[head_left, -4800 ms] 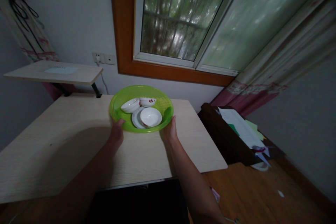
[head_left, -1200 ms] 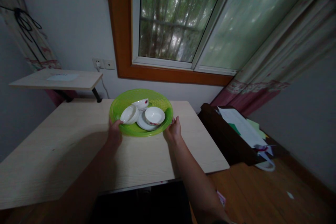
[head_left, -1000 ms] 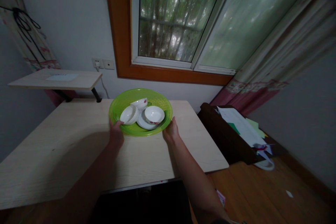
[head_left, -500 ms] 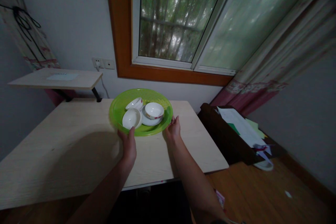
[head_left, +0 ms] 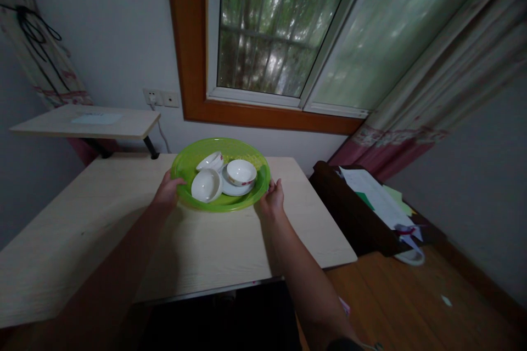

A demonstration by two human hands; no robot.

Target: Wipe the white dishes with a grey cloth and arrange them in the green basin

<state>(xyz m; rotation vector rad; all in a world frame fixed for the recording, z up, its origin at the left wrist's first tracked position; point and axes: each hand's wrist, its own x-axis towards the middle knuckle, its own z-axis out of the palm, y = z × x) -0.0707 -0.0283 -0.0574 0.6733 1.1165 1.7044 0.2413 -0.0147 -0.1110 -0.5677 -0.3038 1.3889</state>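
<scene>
A round green tray (head_left: 251,160) rests on the pale wooden table (head_left: 102,230) near its far edge. In the tray lie three small white bowls (head_left: 206,185) and a white plate (head_left: 234,190) under one bowl (head_left: 241,172). My left hand (head_left: 168,192) grips the tray's left rim, thumb on top. On the right rim, my right hand (head_left: 272,202) holds with its fingers curled over the edge.
A small raised side table (head_left: 86,122) stands at the back left by a wall socket (head_left: 161,98). A dark cabinet (head_left: 358,219) with papers stands to the right on the wooden floor. The window and curtain are behind the table.
Half a second ago my left hand was at the tray's near rim; it has moved to the left rim. The bowls have shifted in the tray since the first frame. My right hand has stayed at the right rim.
</scene>
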